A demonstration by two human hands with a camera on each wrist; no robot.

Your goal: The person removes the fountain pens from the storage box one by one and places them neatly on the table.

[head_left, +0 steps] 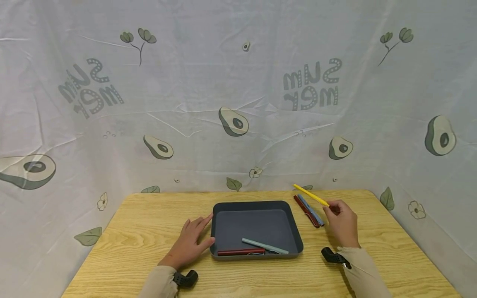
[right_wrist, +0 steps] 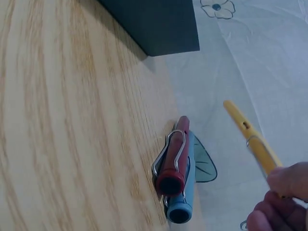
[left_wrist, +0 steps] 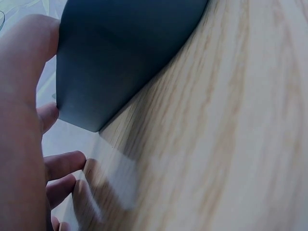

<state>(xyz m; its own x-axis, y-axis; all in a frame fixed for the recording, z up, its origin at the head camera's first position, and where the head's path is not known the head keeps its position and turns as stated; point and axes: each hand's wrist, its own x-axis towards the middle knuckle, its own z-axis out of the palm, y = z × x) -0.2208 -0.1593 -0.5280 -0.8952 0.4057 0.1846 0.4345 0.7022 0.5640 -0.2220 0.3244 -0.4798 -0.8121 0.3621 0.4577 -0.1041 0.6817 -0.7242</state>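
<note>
A yellow pen (head_left: pixel 311 194) is pinched by its near end between the thumb and fingers of my right hand (head_left: pixel 343 221), raised off the table. Just left of that hand, a dark red pen (head_left: pixel 306 211) and a blue pen (head_left: pixel 311 210) lie side by side on the wood; their metal clips show in the right wrist view. My left hand (head_left: pixel 191 242) touches the left rim of a dark grey tray (head_left: pixel 257 205) with thumb and fingertips, fingers spread. Inside the tray, along its front, lie a red pen (head_left: pixel 240 252) and a pale green pen (head_left: pixel 264 246).
The wooden table (head_left: pixel 160 211) ends at a hanging white cloth (head_left: pixel 201 82) printed with avocados, leaves and lettering. Cloth also rises along both sides. A black wrist strap with a camera (head_left: pixel 186 279) sits on each forearm.
</note>
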